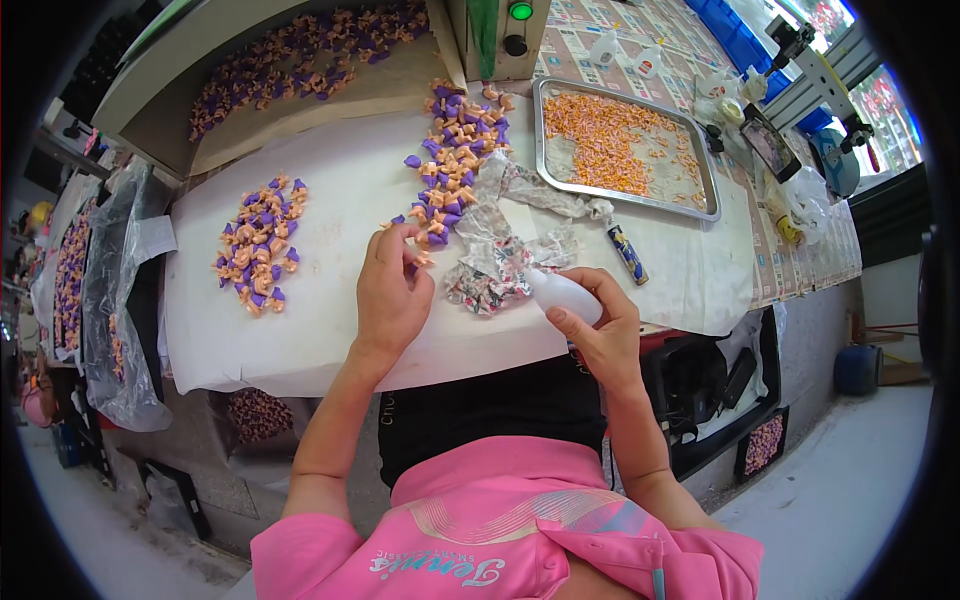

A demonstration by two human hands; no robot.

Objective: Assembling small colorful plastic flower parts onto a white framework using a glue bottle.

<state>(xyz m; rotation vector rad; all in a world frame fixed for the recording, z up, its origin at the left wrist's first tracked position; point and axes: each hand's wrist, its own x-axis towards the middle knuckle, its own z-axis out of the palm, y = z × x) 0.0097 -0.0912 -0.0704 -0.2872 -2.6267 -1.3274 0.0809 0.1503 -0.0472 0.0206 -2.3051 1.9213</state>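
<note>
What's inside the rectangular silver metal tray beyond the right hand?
The rectangular silver metal tray holds many small orange pieces, dense toward the left and sparser toward the right, where pale lining shows. Whatever lies beneath the dense pieces is covered.

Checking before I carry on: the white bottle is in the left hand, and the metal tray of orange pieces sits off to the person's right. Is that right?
Not quite: the head view shows the white bottle in the right hand. The metal tray of orange pieces does sit off to the person's right.
</note>
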